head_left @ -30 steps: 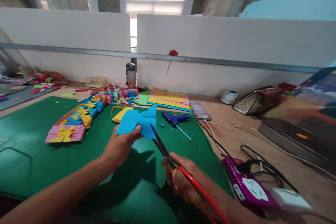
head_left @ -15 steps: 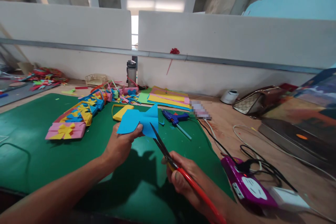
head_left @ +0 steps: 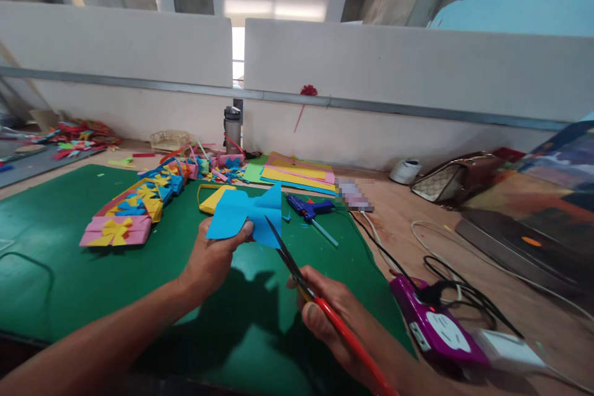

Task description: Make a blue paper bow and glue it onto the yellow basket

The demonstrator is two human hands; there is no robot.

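Note:
A sheet of blue paper with a curved, notched outline is pinched by my left hand, thumb on top, above the green mat. My right hand grips red-handled scissors, with the handles running back toward the lower right. Their dark blades are a little apart and overlap the paper's right edge, one blade in front of it. Just behind the paper lies a yellow folded paper piece with a thin handle-like strip. The fingers under the paper are partly hidden.
A blue glue gun lies beyond the scissors. Folded paper boxes with bows line the left. Colored sheets, paper scraps and a bottle are at the back. At right are a purple power strip, cables and a handbag.
The blue paper has shifted and tilted slightly, its right edge lower and a bit further right. The scissors' lower blade sits closer to the upper one. Both hands have barely moved.

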